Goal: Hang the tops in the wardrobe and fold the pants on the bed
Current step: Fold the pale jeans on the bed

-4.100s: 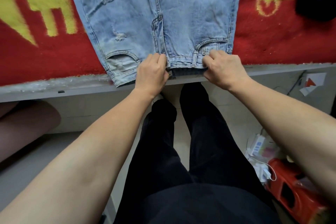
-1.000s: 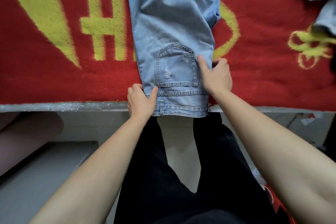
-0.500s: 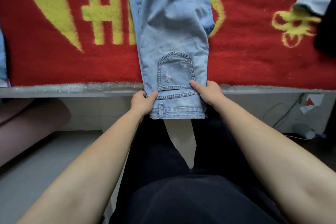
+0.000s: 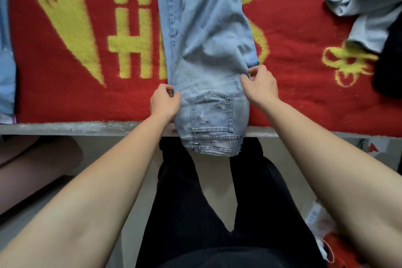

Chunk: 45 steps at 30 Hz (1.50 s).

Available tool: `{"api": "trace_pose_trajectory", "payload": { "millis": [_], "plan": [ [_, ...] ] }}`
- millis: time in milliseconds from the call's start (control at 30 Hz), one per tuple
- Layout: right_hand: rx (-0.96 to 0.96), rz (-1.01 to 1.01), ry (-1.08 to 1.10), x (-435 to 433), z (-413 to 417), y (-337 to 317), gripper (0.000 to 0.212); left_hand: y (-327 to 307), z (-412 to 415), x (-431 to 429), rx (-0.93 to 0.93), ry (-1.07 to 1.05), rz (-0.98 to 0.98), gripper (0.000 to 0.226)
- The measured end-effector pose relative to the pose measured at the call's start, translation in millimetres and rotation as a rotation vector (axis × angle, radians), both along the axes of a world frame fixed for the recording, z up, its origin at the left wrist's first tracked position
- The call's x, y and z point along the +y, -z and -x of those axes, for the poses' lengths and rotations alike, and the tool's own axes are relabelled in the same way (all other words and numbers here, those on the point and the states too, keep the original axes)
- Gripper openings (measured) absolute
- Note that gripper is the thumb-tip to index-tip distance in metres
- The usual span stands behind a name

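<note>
The left hand (image 4: 164, 102) has its thumb and fingers pinched together on the left edge of the jeans (image 4: 208, 54), just above the back pocket (image 4: 211, 112). The right hand (image 4: 260, 86) pinches the right edge a little higher up, fingertips closed on a small fold of denim. Between them the jeans lie folded lengthwise, one leg over the other, light blue and faded, with frayed tears near the top of the view and small rips on the pocket. The waistband (image 4: 214, 148) hangs over the bed edge (image 4: 87, 128), above the person's black trousers (image 4: 206, 213). The rest of the jeans runs straight away across the red blanket (image 4: 76, 98) with its yellow pattern. At the far right a crumpled pale blue garment (image 4: 365, 6) lies on the blanket beside something black (image 4: 389, 65).
</note>
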State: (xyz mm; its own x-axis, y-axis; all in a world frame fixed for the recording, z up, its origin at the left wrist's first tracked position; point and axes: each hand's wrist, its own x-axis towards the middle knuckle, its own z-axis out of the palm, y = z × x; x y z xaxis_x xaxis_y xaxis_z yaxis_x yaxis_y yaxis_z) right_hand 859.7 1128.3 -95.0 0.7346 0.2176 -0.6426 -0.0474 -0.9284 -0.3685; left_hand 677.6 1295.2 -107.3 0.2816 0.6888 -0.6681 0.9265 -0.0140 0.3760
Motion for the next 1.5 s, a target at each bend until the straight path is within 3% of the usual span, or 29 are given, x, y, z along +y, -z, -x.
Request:
{"api": "trace_pose_trajectory", "payload": {
  "millis": [200,333,533,667,767,833,900,967,1033,1100,1167,1267,1400,1500],
  "plan": [
    [-0.094,-0.149,-0.057,83,-62,10,0.035,18,-70,56,-0.182,-0.014,-0.072,0.044],
    [-0.127,-0.228,-0.08,135,-92,24,0.033,30,-109,81,-0.245,-0.055,-0.018,0.051],
    [-0.142,-0.409,0.034,208,-135,44,0.03,46,-139,104,-0.355,-0.02,0.056,0.018],
    [-0.11,-0.426,0.144,250,-159,54,0.024,45,-141,110,-0.446,-0.136,0.248,0.024],
    [0.03,-0.421,0.32,269,-169,58,0.05,44,-146,114,-0.512,-0.2,0.328,0.024],
    [0.028,-0.382,0.369,277,-179,59,0.039,44,-149,120,-0.501,-0.198,0.336,0.018],
    [-0.076,-0.332,0.35,280,-190,60,0.022,44,-151,125,-0.479,-0.201,0.359,0.01],
    [-0.3,-0.345,0.277,286,-193,52,0.007,42,-151,129,-0.497,-0.242,0.363,0.008],
    [-0.491,-0.384,0.119,300,-193,44,0.019,41,-150,135,-0.555,-0.294,0.325,0.01],
    [-0.56,-0.286,-0.186,322,-184,33,0.034,41,-146,143,-0.58,-0.303,0.259,0.012],
    [-0.487,-0.264,-0.412,340,-172,30,0.026,47,-140,150,-0.557,-0.303,0.184,0.015],
    [-0.481,-0.399,-0.437,354,-164,53,0.02,59,-132,156,-0.513,-0.336,0.12,0.015],
    [-0.13,-0.518,-0.591,353,-160,82,0.017,71,-130,158,-0.479,-0.306,0.113,0.016],
    [-0.033,-0.572,-0.397,362,-159,80,0.007,72,-127,162,-0.486,-0.327,0.178,0.015]
  ]
}}
